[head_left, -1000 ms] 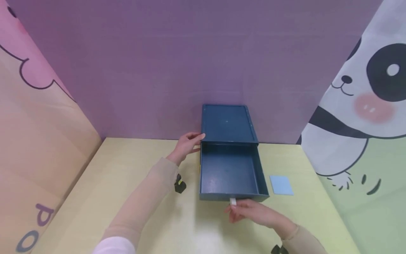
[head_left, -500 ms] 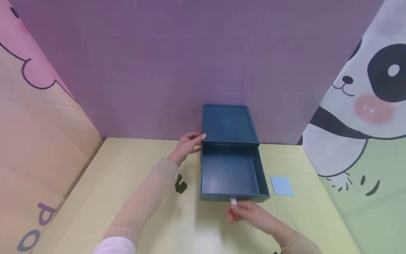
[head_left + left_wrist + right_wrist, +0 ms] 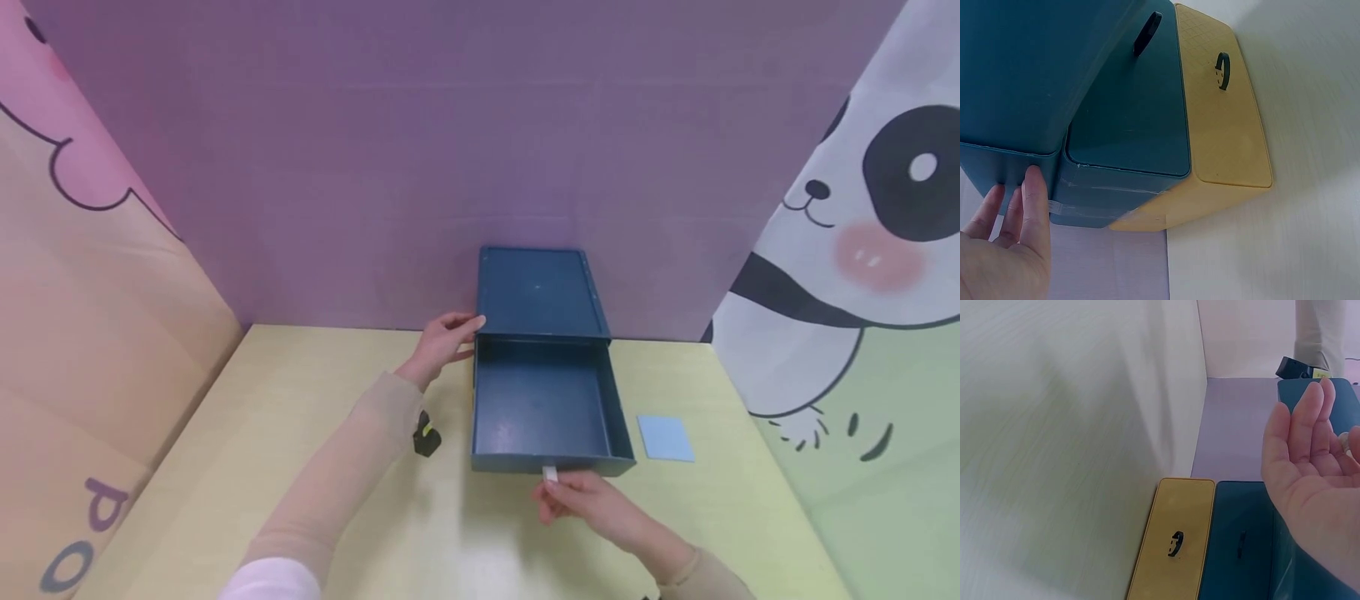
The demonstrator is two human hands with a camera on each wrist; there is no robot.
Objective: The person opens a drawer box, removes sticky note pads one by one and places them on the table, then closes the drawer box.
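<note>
A dark blue drawer (image 3: 543, 408) is pulled far out of the top of a stacked drawer cabinet (image 3: 536, 292) and shows nothing inside. On the cabinet's left side, my left hand (image 3: 444, 340) lays its fairly straight fingers against the wall, thumb over the top front corner. In the left wrist view, those fingertips (image 3: 1034, 178) touch the blue side. My right hand (image 3: 588, 502) pinches the small white pull tab (image 3: 551, 473) on the drawer's front. Below it, a second blue drawer (image 3: 1132, 106) and a yellow drawer (image 3: 1225, 119) are closed, each with a dark loop handle.
To the right of the cabinet, a flat light blue square (image 3: 666, 438) lies on the pale yellow table (image 3: 300, 400). A purple backdrop (image 3: 360, 167) rises right behind the cabinet. A black device (image 3: 426, 435) sits at the left wrist.
</note>
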